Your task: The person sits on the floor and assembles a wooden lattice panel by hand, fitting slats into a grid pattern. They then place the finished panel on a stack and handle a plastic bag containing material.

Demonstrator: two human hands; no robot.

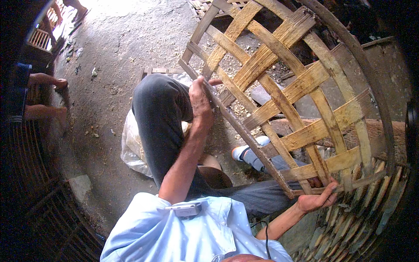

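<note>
A large woven lattice panel [283,94] of flat yellow-brown strips, edged with grey wooden bars, stands tilted across the right half of the view. My left hand [201,101] is closed round the bar along its left side. At the near corner, my right hand [317,199] grips the lower edge, its thumb and fingers about the bar; some fingers are hidden. A wider double strip [273,50] crosses the upper part of the weave, one end sticking out. Beneath the panel, my bent legs in dark trousers [157,109] show.
Slats [360,214] lie stacked close at the lower right. A white plastic bag [136,146] lies by my left leg. Bits of debris scatter over the concrete floor [109,61]. Another person's bare limbs [46,81] show at the far left, above dark slatted panels [52,205].
</note>
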